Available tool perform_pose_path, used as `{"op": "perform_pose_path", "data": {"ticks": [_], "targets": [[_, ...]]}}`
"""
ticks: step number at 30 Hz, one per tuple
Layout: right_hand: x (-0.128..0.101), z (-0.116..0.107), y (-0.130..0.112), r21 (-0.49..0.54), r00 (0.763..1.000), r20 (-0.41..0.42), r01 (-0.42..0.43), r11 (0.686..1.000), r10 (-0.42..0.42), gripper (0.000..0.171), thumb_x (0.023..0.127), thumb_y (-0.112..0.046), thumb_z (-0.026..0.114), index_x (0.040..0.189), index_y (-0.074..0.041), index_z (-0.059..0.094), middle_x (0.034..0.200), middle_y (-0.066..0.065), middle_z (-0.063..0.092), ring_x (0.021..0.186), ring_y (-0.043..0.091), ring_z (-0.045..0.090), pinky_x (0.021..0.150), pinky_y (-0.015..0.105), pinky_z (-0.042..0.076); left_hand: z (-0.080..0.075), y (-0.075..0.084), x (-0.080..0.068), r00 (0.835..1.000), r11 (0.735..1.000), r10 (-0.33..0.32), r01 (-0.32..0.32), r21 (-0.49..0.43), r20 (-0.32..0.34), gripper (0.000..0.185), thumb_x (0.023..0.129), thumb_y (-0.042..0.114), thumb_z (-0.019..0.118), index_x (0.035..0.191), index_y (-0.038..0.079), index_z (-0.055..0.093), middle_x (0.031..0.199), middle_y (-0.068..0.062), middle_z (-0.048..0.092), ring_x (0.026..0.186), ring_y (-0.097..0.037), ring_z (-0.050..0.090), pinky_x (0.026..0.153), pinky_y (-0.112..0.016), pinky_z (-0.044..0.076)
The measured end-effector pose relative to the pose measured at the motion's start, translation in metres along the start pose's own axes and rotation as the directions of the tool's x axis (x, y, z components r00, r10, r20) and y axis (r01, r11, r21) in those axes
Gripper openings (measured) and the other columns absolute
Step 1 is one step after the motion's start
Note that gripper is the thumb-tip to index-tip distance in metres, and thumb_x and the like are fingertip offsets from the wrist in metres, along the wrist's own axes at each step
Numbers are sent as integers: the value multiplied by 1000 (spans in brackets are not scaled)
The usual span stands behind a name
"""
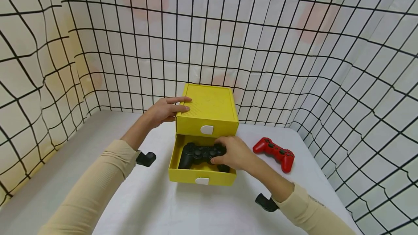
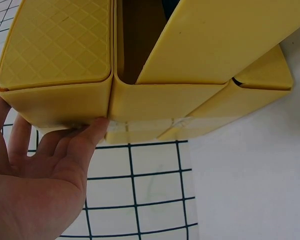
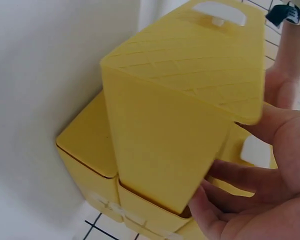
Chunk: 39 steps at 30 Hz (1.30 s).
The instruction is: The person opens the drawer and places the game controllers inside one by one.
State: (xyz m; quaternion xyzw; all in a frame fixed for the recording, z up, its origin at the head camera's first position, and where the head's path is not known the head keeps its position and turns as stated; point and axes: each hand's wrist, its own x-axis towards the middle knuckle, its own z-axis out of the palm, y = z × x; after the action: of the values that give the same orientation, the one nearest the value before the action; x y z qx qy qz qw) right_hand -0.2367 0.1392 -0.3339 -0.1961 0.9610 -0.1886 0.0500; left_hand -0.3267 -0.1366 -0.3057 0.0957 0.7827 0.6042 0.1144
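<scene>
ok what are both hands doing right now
Left hand: open, fingers resting flat on the yellow box.
Right hand: gripping the black controller in the drawer.

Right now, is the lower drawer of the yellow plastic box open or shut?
Open: the lower drawer is pulled out, exposing the black game controller inside.

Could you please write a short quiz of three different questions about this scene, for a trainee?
1. True or false: the lower drawer of the yellow box is pulled out.
2. Which hand rests on the black controller: A left hand, B right hand?
3. Fill in: the red controller lies on the ____ table, to the right of the box.

Key: 1 true; 2 B; 3 white.
</scene>
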Motion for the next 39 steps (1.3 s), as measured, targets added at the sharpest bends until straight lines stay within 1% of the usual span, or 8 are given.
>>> {"op": "perform_pose_path", "data": {"ticks": [5,8,18,24,28,31,34,39], "targets": [[-9,-5,-1,-9,1000,-17,-7,1000,7,61,83,-34,85,134,-8,63,126,6,67,112,24,58,103,46,49,0,0,-1,1000,1000,-1,1,-2,-1,48,95,32,72,142,28,60,144,-6,58,117,-22,65,106,-43,49],[-15,-8,0,3,1000,-14,-25,1000,25,64,83,-34,84,137,-8,61,130,7,65,118,25,57,105,48,48,0,0,-1,1000,1000,0,0,-4,0,49,95,32,72,142,29,60,145,-6,57,117,-22,65,107,-44,48],[-35,-14,7,-2,994,14,-106,994,106,74,81,-44,84,142,-12,58,142,6,59,133,29,51,106,56,47,-1,0,0,1000,1000,9,-9,0,14,49,95,33,72,142,29,60,143,-5,58,113,-19,65,98,-36,51],[-44,-18,14,19,989,38,-142,990,141,81,77,-51,85,144,-15,57,141,6,61,132,28,54,102,56,49,-1,0,-1,1000,1000,11,-11,6,14,48,95,33,72,142,29,60,142,-5,59,110,-19,64,92,-30,52],[-51,-19,19,20,983,73,-172,985,170,86,72,-50,89,145,-17,57,137,4,63,127,28,58,94,53,55,0,0,-2,1000,1000,14,-14,13,12,48,95,33,72,142,29,60,143,-5,58,111,-19,64,90,-29,53],[-55,-19,22,34,982,88,-172,984,169,87,70,-46,91,145,-18,56,135,5,64,121,29,60,85,49,59,0,-1,-2,1000,1000,18,-18,11,10,48,95,33,72,142,29,60,143,-5,58,111,-19,65,89,-28,53],[-57,-18,24,62,984,81,-166,984,161,86,70,-44,92,145,-18,56,133,5,66,116,28,62,79,44,60,0,-1,-1,1000,1000,18,-18,7,9,48,95,33,72,142,29,60,142,-6,59,107,-18,64,85,-26,53],[-56,-17,26,118,988,48,-152,981,147,83,69,-41,93,142,-16,59,127,3,68,110,24,62,77,38,59,0,-1,-2,1000,1000,19,-20,8,7,48,96,32,71,142,29,60,140,-6,60,104,-17,64,83,-25,53]]}}
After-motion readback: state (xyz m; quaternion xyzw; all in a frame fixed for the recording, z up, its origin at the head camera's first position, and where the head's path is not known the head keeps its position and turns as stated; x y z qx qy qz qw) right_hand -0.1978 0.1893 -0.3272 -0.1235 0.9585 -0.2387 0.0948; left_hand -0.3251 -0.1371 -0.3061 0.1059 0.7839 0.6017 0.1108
